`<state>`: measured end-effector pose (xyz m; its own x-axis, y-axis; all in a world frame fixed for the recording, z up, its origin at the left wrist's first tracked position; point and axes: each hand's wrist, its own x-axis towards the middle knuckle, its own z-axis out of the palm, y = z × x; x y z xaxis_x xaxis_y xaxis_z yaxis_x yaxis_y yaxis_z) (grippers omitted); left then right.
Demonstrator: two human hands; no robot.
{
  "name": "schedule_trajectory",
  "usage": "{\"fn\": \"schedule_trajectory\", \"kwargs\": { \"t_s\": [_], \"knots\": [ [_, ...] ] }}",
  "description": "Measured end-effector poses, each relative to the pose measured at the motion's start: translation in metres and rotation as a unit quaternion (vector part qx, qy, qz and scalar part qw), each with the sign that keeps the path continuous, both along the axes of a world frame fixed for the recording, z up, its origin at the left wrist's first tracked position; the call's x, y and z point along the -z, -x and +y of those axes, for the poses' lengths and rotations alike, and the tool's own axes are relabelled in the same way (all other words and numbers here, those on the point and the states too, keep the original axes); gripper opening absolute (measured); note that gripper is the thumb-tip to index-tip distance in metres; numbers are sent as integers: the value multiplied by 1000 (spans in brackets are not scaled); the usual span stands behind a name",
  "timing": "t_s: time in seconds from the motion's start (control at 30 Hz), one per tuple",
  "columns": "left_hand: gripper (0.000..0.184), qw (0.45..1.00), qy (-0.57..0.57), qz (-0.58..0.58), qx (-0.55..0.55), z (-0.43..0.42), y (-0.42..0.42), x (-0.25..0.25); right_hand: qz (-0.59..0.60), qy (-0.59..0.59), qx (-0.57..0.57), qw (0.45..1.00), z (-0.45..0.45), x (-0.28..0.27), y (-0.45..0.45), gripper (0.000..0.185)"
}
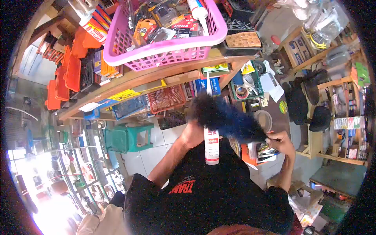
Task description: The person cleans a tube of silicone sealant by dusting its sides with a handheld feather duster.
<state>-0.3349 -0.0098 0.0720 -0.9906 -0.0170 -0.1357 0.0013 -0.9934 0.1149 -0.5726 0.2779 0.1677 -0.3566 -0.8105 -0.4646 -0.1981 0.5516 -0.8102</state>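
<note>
My left hand [192, 134] is closed around a white sealant tube [212, 150] with a red label band. The tube's long nozzle [208, 84] points away from me. A dark blue-black fluffy duster [239, 122] lies across the tube's upper part and hides some of it and of my left fingers. At the duster's right end, my right hand [281, 143] grips it with bent fingers. Ahead of both hands, on the wooden shelf [156, 67], stands a pink plastic basket [164, 55] with packaged goods and another white tube [199, 11] in it.
Orange bins [62, 80] hang at the left end of the shelf. Below it are a red basket [166, 98] and a green stool [131, 137]. A green tray [246, 92] with tape rolls sits on the right. Stocked racks [344, 113] line the far right.
</note>
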Motion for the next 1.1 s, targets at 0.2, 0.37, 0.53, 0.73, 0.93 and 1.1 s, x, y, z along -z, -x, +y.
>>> {"fn": "schedule_trajectory", "kwargs": {
  "t_s": [0.2, 0.37, 0.53, 0.73, 0.93, 1.1],
  "knots": [
    [52, 998, -16, 34, -40, -7, -8, 10, 8, -8, -167, 986, -24, -20, 14, 23],
    [49, 988, -17, -77, -131, 2, -10, 7, 27, -52, -196, 979, -43, -19, 32, 19],
    [54, 986, 49, -35, -154, -3, -25, 25, -21, -62, -153, 986, -59, -21, 17, 16],
    [57, 960, 175, -144, -165, 4, -40, 17, -17, 39, -309, 950, -69, 2, 17, 15],
    [47, 973, 23, -180, -142, 16, -39, 29, 5, -32, -203, 979, -68, 11, 15, 16],
    [59, 965, 71, -198, -155, 13, -32, 49, 6, -20, -229, 973, -60, 12, 15, 17]
  ]
}}
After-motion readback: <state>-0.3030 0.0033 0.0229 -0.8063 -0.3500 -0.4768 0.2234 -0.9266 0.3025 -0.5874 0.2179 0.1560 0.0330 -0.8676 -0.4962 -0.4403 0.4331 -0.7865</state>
